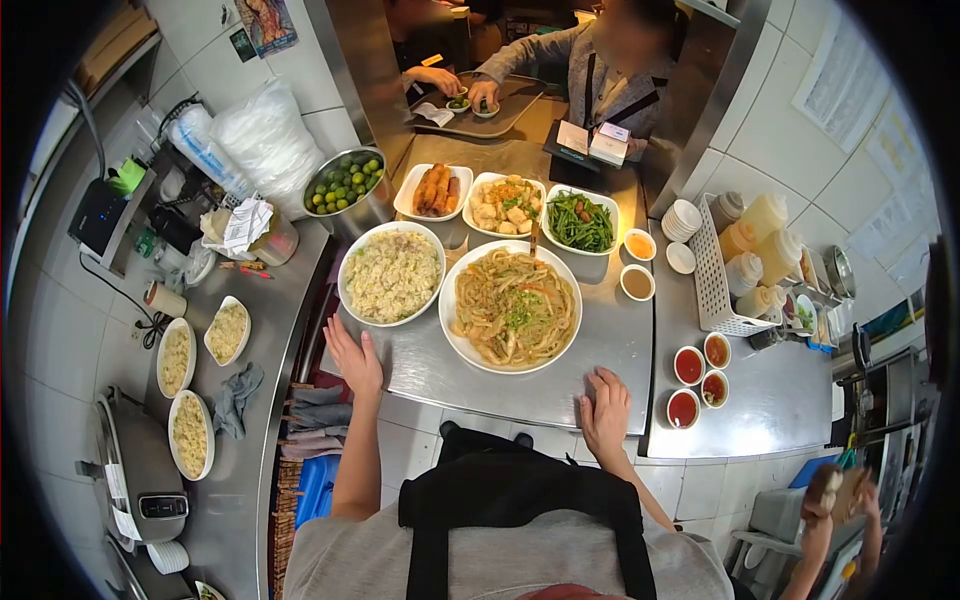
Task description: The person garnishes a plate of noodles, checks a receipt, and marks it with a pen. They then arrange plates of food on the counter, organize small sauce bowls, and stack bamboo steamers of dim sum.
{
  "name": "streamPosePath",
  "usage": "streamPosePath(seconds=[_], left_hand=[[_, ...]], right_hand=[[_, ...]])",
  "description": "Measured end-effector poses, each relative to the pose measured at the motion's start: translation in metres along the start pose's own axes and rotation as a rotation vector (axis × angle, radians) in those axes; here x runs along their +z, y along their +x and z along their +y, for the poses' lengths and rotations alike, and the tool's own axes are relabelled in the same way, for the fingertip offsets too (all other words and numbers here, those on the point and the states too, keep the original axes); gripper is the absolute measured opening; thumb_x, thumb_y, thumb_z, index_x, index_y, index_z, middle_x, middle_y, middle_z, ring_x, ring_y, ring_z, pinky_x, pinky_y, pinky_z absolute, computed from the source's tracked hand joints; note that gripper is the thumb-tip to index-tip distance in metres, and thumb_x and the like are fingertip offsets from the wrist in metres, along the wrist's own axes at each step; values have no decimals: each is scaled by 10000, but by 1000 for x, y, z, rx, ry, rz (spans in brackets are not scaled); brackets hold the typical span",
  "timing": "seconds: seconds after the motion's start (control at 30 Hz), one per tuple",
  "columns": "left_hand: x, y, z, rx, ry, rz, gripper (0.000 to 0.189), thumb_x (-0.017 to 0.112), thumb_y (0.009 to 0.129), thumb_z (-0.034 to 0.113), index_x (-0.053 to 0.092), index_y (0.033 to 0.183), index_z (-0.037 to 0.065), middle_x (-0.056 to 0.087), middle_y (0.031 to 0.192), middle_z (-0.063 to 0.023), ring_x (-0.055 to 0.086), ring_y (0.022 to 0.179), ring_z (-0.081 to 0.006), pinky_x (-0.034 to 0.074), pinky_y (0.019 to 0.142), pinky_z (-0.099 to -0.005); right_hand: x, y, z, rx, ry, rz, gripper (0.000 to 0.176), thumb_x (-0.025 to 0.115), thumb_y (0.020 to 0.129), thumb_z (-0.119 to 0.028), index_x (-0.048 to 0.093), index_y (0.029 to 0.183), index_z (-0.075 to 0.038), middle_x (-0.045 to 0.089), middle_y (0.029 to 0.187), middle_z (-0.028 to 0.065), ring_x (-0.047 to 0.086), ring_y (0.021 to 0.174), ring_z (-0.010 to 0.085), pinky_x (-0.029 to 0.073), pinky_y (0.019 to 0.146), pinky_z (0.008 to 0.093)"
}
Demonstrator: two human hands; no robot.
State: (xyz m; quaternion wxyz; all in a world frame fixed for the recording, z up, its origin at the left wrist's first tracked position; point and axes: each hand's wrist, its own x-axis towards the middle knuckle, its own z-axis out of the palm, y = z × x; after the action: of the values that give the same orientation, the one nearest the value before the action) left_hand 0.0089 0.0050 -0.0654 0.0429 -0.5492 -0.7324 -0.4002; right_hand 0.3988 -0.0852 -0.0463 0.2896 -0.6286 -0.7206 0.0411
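Observation:
Both of my hands are empty at the steel counter's front edge. My left hand (354, 358), fingers spread, is just below a white bowl of rice (393, 273). My right hand (604, 410) rests on the counter (480, 393) with its fingers apart, to the lower right of a large white bowl of noodles (511, 306). Behind these stand white dishes of fried rolls (436, 191), tofu-like pieces (507, 204) and green beans (581, 220). Two small sauce cups, one orange (639, 245) and one brown (636, 283), stand right of the noodles.
A metal bowl of green limes (346, 184) stands back left. Rice dishes (190, 434) line the left counter. Red sauce cups (683, 409) and a bottle basket (722, 270) are at right. Beyond the opening, people reach over a tray (515, 122). A co-worker's hands (822, 490) show lower right.

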Motion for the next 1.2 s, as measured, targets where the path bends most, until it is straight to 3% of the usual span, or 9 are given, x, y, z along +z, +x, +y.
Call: streamPosePath(seconds=[1.2], left_hand=[[1, -1, -1, -11, 27, 8, 564, 379, 903, 329, 234, 1338, 0, 257, 1373, -198, 160, 1300, -362, 146, 1050, -436]], right_hand=[[2, 1, 2, 13, 3, -8, 348, 549, 791, -179, 482, 1099, -33, 443, 1195, 141, 412, 1100, 318, 290, 933, 451]])
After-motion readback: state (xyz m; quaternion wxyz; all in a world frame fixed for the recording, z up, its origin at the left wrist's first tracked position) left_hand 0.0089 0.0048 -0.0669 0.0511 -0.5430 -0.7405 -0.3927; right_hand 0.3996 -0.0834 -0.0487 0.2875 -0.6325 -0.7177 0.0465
